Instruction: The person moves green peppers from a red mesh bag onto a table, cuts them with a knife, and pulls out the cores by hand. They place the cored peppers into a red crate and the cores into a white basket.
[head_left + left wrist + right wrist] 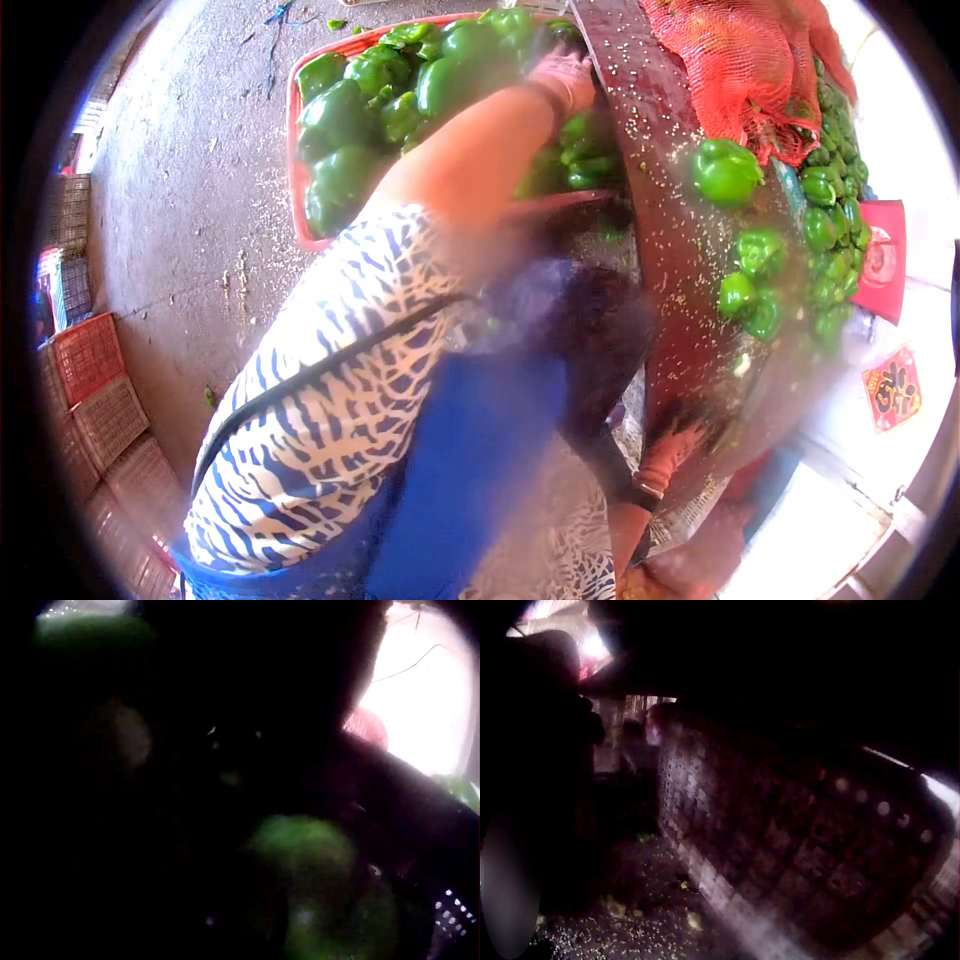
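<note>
A red crate (297, 170) on the floor holds many green bell peppers (340, 120). My left hand (566, 76) reaches over its far right corner, beside the table's edge. A dark green pepper shows just past the fingers, which are largely hidden. In the dark left wrist view, a blurred green bell pepper (322, 892) lies low in the frame. My right hand (672, 452) is low at the near edge of the dark red table (680, 270), its fingers in shadow. I cannot tell whether it holds anything. The right wrist view shows a crate's perforated side (780, 832).
Loose bell peppers (727, 172) lie on the seed-strewn table. A red mesh sack (740, 70) sits at its far end, next to a heap of peppers (830, 200). Stacked crates (85, 350) stand at the left on the grey floor (180, 200).
</note>
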`<state>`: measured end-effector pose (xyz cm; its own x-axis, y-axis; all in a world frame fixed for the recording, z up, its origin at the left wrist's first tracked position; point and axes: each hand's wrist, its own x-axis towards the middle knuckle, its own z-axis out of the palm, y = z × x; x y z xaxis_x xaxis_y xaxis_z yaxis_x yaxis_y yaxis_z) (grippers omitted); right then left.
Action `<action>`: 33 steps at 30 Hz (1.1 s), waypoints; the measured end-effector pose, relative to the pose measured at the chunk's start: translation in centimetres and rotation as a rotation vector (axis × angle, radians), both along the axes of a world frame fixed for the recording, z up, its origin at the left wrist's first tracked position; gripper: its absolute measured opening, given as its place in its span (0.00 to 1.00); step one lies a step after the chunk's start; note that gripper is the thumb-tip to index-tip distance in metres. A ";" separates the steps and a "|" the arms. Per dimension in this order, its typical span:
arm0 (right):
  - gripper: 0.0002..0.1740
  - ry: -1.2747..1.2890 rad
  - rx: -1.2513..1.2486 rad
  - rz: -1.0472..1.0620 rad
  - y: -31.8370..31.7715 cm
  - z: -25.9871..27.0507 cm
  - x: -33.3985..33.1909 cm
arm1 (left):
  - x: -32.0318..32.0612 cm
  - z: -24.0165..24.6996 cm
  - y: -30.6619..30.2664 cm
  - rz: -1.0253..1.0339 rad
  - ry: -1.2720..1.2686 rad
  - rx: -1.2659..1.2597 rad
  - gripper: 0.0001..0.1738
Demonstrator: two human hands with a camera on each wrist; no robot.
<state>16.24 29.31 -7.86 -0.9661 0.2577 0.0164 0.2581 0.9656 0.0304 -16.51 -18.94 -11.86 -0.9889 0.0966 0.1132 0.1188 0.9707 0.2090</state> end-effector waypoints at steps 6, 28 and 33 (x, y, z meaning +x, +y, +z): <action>0.38 -0.045 0.219 0.184 4.2 -2.8 0.7 | -2.9 1.5 -0.7 -0.107 -0.040 -0.152 0.18; 0.37 -0.030 0.055 -0.040 -2.7 1.4 -0.4 | 1.9 4.1 -3.8 -0.226 -0.152 0.274 0.24; 0.37 -0.144 -0.095 -0.097 -4.7 3.0 -1.6 | 5.7 3.4 -3.0 0.069 -0.201 -0.045 0.48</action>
<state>14.69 24.58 -4.84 -0.9272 0.3437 -0.1490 0.3499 0.9366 -0.0168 -10.85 -21.91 -8.51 -0.9956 0.0281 -0.0896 0.0117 0.9839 0.1784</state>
